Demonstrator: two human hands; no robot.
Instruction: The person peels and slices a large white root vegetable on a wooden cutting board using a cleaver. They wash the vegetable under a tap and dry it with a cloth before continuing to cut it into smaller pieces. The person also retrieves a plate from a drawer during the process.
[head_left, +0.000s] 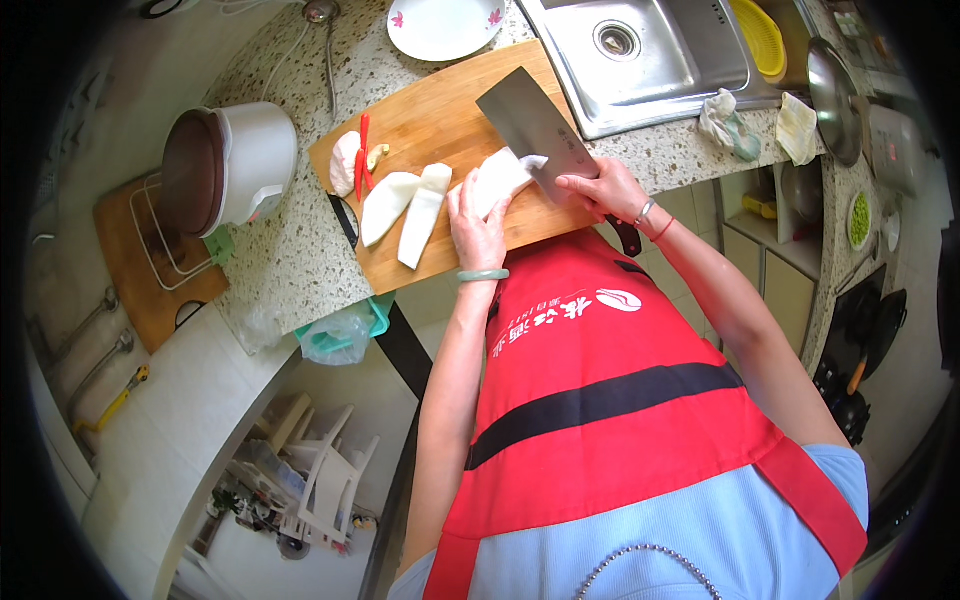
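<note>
My right hand grips a cleaver by its dark riveted handle, with the broad blade tilted over a wooden cutting board. My left hand presses on a peeled white vegetable piece, its fingers spread along one side. A small sliver of the same white flesh lies against the blade. Two more white pieces, a wide one and a long one, rest left of my left hand. Beyond them are red chilies, a ginger piece and a pale pink lump, apparently raw meat.
A white plate stands behind the board, beside a steel sink at the right. To the left are a rice cooker and a ladle. Cloths lie on the sink's front ledge. A bagged bin hangs below the counter edge.
</note>
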